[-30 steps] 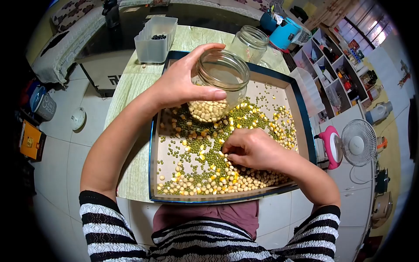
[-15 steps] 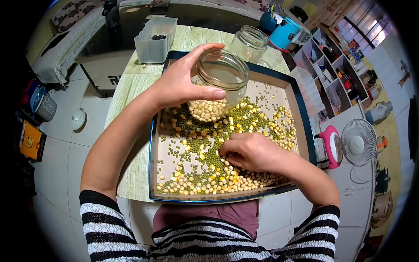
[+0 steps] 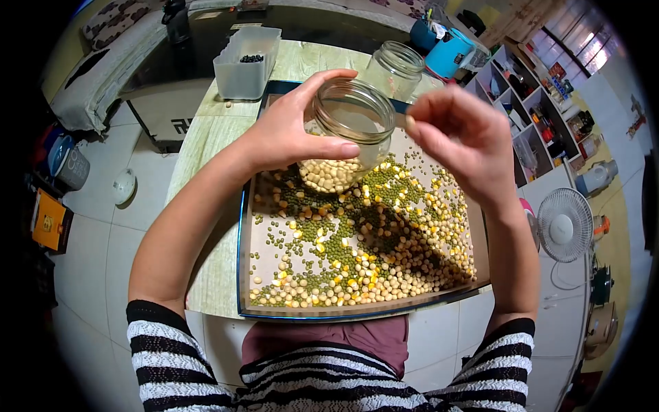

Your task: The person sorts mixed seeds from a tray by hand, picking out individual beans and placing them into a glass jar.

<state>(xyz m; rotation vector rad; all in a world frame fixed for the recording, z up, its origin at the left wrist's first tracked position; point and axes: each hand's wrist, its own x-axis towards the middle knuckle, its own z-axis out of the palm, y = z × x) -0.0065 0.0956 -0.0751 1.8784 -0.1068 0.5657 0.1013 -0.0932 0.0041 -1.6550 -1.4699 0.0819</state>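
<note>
My left hand (image 3: 295, 130) is wrapped round a glass jar (image 3: 353, 117), partly filled with pale round beans (image 3: 329, 175), above the left half of a shallow tray (image 3: 241, 275). To the right of the jar's mouth, my right hand (image 3: 460, 134) is raised in a pinch, with a small pale bean (image 3: 410, 121) between thumb and forefinger. Green beans (image 3: 312, 230), yellow corn kernels and pale round beans lie mixed over the tray. Most pale beans gather along its near edge (image 3: 405, 281).
Behind the tray stand a second glass jar (image 3: 392, 69) and a plastic container (image 3: 240, 72) with black beans (image 3: 252, 58). A blue kettle (image 3: 449, 53) is at the back right. Farther right are a shelf unit (image 3: 518, 113) and a fan (image 3: 564, 223).
My right hand has risen from the beans in the tray to beside the jar's mouth, now with a pale bean showing in its pinch. My left hand and the jar have hardly moved.
</note>
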